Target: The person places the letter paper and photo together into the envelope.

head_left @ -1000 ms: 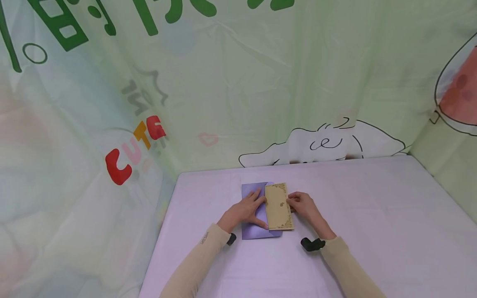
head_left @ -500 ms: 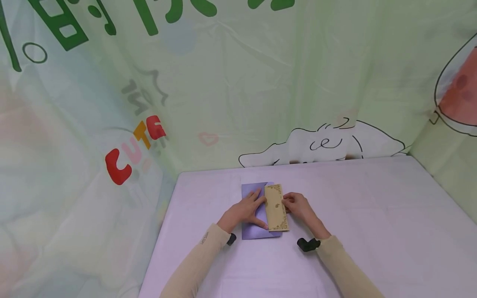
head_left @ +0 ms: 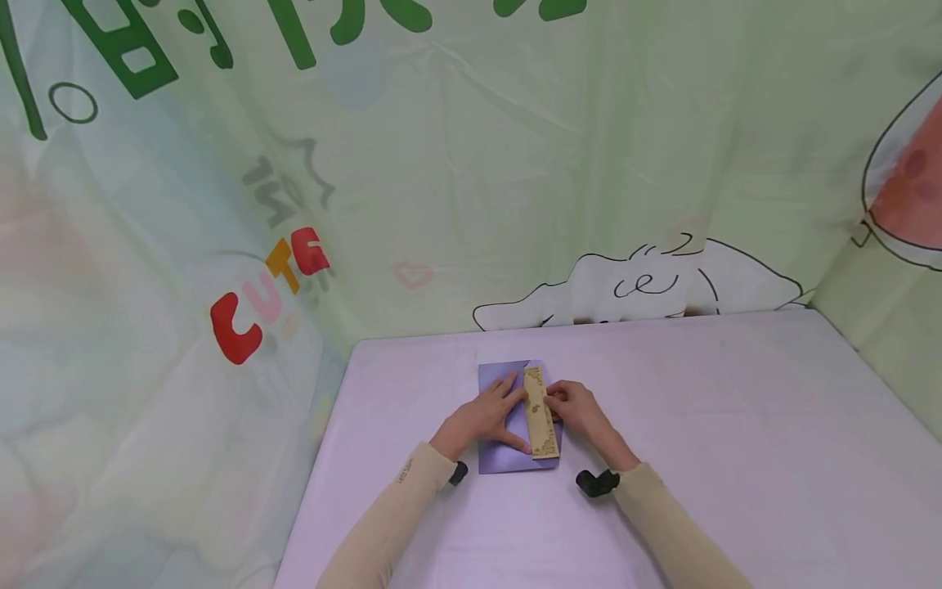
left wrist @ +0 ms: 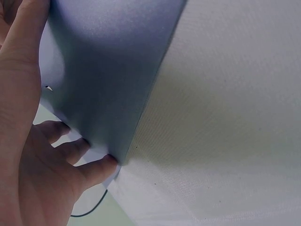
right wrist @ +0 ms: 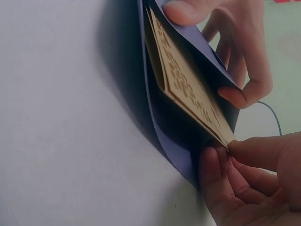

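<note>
A purple envelope lies on the table with its opening toward the right. My left hand rests on top of it, fingers and thumb spread. In the right wrist view, the thumb and a finger of that hand touch the rim of the envelope's upper panel. Between the panels sits a folded tan card with a brown ornamental print, partly inside and with a strip of it showing. My right hand pinches the card's outer edge between thumb and fingers. The card's inner part is hidden by the envelope.
A pale lilac cloth covers the table. Behind and to the left hangs a printed curtain reaching the table's back edge. Black wrist devices sit at both cuffs.
My right hand has moved left, sliding the card deeper into the envelope, so a much narrower strip of it shows. The left hand has stayed in place on the envelope.
</note>
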`<state>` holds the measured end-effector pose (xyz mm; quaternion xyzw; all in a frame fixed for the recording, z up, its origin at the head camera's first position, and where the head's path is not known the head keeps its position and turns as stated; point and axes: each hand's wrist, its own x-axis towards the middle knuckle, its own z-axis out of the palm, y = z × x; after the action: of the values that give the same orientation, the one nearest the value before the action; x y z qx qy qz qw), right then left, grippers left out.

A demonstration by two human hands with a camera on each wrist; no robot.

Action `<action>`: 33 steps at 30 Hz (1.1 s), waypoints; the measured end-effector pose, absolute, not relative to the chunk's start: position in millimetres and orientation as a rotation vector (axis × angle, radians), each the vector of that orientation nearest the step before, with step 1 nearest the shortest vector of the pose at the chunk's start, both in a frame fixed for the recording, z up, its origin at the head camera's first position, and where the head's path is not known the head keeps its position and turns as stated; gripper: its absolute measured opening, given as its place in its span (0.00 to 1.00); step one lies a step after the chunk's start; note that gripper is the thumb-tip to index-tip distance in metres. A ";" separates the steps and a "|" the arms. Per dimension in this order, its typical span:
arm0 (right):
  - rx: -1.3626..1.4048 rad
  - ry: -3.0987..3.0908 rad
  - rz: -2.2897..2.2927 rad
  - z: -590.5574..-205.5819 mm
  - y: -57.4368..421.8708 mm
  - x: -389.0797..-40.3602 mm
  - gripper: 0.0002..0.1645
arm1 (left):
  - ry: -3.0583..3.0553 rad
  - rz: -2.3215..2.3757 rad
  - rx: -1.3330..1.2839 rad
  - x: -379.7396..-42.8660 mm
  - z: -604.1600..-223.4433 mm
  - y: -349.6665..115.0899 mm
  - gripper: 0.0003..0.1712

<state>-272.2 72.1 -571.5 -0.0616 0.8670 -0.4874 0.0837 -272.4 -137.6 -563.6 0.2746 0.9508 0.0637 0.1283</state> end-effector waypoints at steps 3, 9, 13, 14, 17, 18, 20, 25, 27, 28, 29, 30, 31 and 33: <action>-0.199 2.591 -1.443 -572.6 68.4 -273.0 0.14 | 2.766 0.185 0.804 -272.0 -562.4 -137.8 0.55; -0.222 2.555 -1.446 -574.4 61.5 -274.6 0.15 | 2.760 0.183 0.792 -271.2 -560.9 -138.2 0.58; -0.233 2.544 -1.450 -575.3 57.2 -275.6 0.15 | 2.755 0.189 0.786 -271.4 -561.8 -139.3 0.59; -0.236 2.543 -1.453 -575.4 56.1 -275.8 0.15 | 2.753 0.194 0.785 -271.6 -562.0 -139.6 0.59; -0.262 2.557 -1.437 -575.5 53.1 -276.6 0.14 | 2.755 0.199 0.795 -272.0 -562.4 -140.5 0.58; -0.271 2.562 -1.431 -575.4 52.1 -277.0 0.14 | 2.760 0.198 0.801 -272.0 -562.4 -140.7 0.58; -0.289 2.574 -1.413 -574.9 50.2 -277.8 0.14 | 2.766 0.199 0.816 -271.9 -561.9 -141.0 0.58; -0.332 2.594 -1.381 -573.6 46.9 -278.9 0.14 | 2.764 0.221 0.843 -270.4 -558.9 -140.5 0.57; -0.343 2.598 -1.374 -573.7 45.7 -279.5 0.14 | 2.760 0.232 0.847 -269.8 -558.1 -140.4 0.58; -0.352 2.607 -1.367 -574.0 45.2 -279.8 0.14 | 2.758 0.234 0.846 -269.8 -558.1 -140.4 0.58; -0.357 2.618 -1.357 -574.4 44.7 -280.1 0.14 | 2.758 0.236 0.842 -269.7 -558.4 -140.3 0.59; -0.361 2.628 -1.353 -574.7 44.0 -280.3 0.13 | 2.758 0.234 0.839 -269.7 -558.9 -140.4 0.59; -0.357 2.638 -1.353 -574.9 43.0 -280.6 0.13 | 2.759 0.233 0.834 -270.0 -559.4 -140.5 0.60; -0.381 2.679 -1.334 -575.7 41.2 -280.7 0.11 | 2.764 0.225 0.827 -270.8 -561.2 -140.9 0.61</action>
<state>-280.7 41.2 -575.7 -0.1261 0.8863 -0.4412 0.0621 -270.8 -140.9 -561.2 0.2837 0.9478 0.0772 0.1235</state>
